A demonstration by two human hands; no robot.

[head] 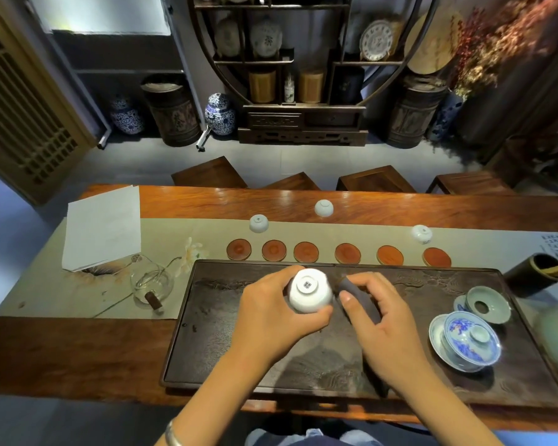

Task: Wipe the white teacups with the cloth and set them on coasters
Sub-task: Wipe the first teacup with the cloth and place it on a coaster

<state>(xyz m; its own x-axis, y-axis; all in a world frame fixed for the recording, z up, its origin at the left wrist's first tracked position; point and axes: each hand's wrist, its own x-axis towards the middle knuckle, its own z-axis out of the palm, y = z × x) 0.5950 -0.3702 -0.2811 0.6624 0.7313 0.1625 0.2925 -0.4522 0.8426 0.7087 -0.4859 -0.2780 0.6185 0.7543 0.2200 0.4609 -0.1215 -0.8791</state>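
1. Left hand (271, 313): closed around a white teacup (310, 292), held base-up above the dark tea tray (207, 349). The foot ring and base mark face the camera.
2. Right hand (380, 323): fingers curled around a dark cloth (358, 299), held just beside the cup wall. Whether the cloth touches the cup cannot be told.
3. Step in hand, as judged: wiping the outside of the held cup.
4. Next move, as judged: finish the wipe, turn the cup as required, then carry it forward over the tray's far edge to one of the six coasters (306, 252), all of which are bare.
5. Remaining cups (323, 208): three stand inverted on the surface (400, 207) beyond the coaster row, well apart from one another.
6. Clearance: the tray centre is open. The lidded blue-and-white bowl (471, 339) and strainer (487, 305) crowd the tray's right end; keep the right elbow clear.
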